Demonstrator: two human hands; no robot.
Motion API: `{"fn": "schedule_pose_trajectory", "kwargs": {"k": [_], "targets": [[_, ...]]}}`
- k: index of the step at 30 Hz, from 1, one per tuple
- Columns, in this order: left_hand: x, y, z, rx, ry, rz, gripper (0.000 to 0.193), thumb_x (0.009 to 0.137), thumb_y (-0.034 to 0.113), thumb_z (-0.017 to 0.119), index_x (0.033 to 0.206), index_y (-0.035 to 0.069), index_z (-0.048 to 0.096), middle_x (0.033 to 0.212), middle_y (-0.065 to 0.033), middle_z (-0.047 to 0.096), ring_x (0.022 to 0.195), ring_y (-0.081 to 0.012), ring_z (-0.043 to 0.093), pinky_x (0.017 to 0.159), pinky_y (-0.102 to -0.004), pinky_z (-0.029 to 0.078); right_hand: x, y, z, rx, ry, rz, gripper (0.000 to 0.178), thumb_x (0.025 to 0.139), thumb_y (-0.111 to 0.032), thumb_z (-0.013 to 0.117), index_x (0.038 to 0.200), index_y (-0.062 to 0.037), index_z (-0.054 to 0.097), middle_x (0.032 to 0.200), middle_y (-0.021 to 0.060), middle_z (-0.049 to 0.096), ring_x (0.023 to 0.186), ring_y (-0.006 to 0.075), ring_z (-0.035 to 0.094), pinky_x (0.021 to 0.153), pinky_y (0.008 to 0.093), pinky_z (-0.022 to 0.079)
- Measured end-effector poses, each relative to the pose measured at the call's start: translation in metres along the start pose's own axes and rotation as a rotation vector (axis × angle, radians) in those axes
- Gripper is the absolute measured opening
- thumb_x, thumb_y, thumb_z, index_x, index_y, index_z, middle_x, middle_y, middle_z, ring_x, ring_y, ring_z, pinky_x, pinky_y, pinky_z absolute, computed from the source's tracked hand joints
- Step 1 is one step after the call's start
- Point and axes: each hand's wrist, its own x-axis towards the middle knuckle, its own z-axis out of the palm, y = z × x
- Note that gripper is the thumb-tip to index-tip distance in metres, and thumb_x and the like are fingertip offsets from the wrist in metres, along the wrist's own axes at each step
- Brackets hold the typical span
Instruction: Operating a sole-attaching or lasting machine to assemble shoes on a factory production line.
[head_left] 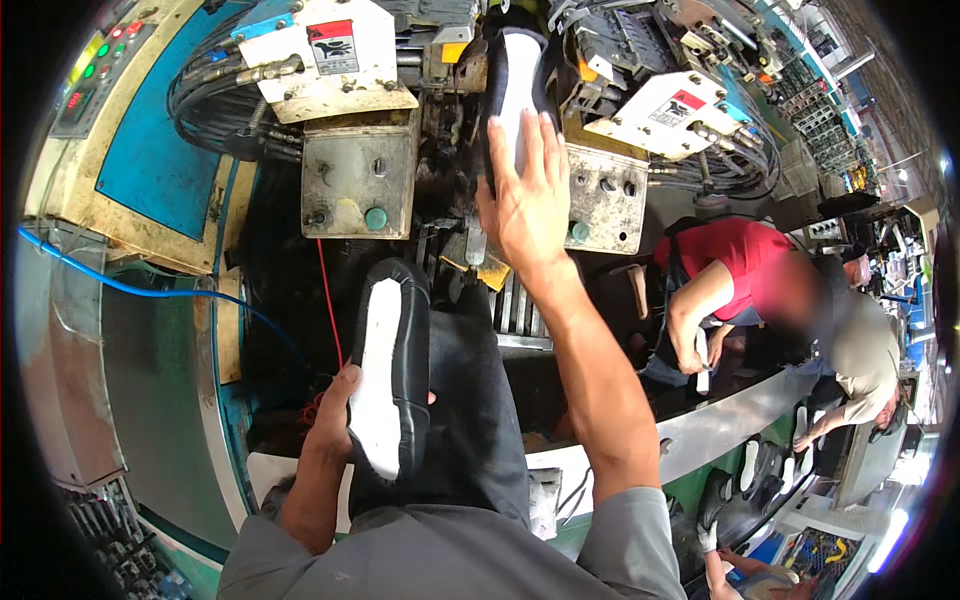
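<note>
Workshop machinery fills the far side of the scene, with a grimy shoe-pressing station, judging by the shoe in it, straight ahead and a cabinet with a blue panel (pixel 165 130) at far left. Two metal control boxes flank the station: the left box (pixel 340 170) and the right box (pixel 607 190), each bearing a green button. Above them sit white cover plates with warning labels, the left plate (pixel 290 55) beside looped black hoses (pixel 190 105). A bright blue hose (pixel 130 287) runs along the left, and a thin red cable (pixel 328 300) hangs just beyond the left hand.

Between the two boxes, a far shoe (pixel 523 65), dark with its white sole facing up, lies lengthwise in the machine. The right hand (pixel 527 195) reaches out to it palm down, fingers extended and slightly parted, laid on the near part of the sole without gripping around it. Nearer and to the left, the left hand (pixel 330 415) is closed around a near shoe (pixel 380 370), black with a white sole turned up; the thumb lies along its left edge and a fingertip shows at its right. This shoe is above the person's dark trousers (pixel 465 400).

To the right, a co-worker in red (pixel 730 255) bends over a narrow white item (pixel 703 362). Beyond, a co-worker in beige (pixel 865 350) leans toward a row of black shoes (pixel 765 470).
</note>
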Motion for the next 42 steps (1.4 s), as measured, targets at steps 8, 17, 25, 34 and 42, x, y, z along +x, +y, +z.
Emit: {"fn": "schedule_pose_trajectory", "kwargs": {"k": [8, 17, 25, 34, 42], "targets": [[0.042, 0.015, 0.006, 0.127, 0.012, 0.020, 0.091, 0.103, 0.055, 0.067, 0.166, -0.002, 0.034, 0.142, -0.0294, 0.065, 0.117, -0.0504, 0.075, 0.096, -0.0556, 0.067, 0.082, 0.042, 0.039, -0.144, 0.053, -0.048, 0.070, 0.092, -0.026, 0.069, 0.159, -0.0089, 0.059, 0.163, 0.0310, 0.051, 0.156, 0.0460, 0.044, 0.134, 0.0543, 0.029], [0.095, 0.021, -0.006, 0.190, 0.089, 0.079, 0.096, 0.099, 0.054, 0.072, 0.166, -0.003, 0.035, 0.145, -0.0311, 0.063, 0.120, -0.0520, 0.074, 0.097, -0.0548, 0.067, 0.075, 0.054, 0.083, -0.013, 0.096, -0.059, 0.063, 0.094, -0.030, 0.073, 0.153, -0.0101, 0.062, 0.156, 0.0315, 0.055, 0.151, 0.0478, 0.048, 0.130, 0.0562, 0.033], [0.114, 0.022, -0.001, 0.286, 0.131, 0.126, 0.087, 0.100, 0.048, 0.069, 0.164, -0.002, 0.039, 0.144, -0.0294, 0.065, 0.116, -0.0439, 0.077, 0.094, -0.0505, 0.068, 0.053, 0.037, 0.049, 0.089, 0.019, -0.022, 0.062, 0.096, -0.031, 0.075, 0.153, -0.0097, 0.062, 0.157, 0.0327, 0.053, 0.151, 0.0491, 0.048, 0.129, 0.0579, 0.034], [0.094, 0.007, 0.033, 0.403, 0.091, 0.297, 0.064, 0.107, 0.026, 0.057, 0.165, 0.002, 0.044, 0.138, -0.0121, 0.068, 0.121, -0.0199, 0.069, 0.104, -0.0354, 0.058, -0.211, -0.090, -0.061, 1.905, -0.659, 1.271, 0.084, 0.116, -0.050, 0.057, 0.180, -0.0176, 0.014, 0.174, 0.0166, 0.038, 0.159, 0.0256, 0.041, 0.126, 0.0409, 0.041], [0.049, -0.075, 0.029, 0.176, -0.366, 0.200, 0.082, 0.115, 0.032, 0.062, 0.179, 0.010, 0.016, 0.177, -0.0106, 0.034, 0.161, -0.0257, 0.036, 0.132, -0.0413, 0.031, -0.282, -0.142, -0.096, 1.888, 0.002, 1.119, 0.076, 0.119, -0.042, 0.052, 0.179, -0.0155, 0.015, 0.178, 0.0131, 0.033, 0.161, 0.0268, 0.037, 0.131, 0.0417, 0.033]]}}
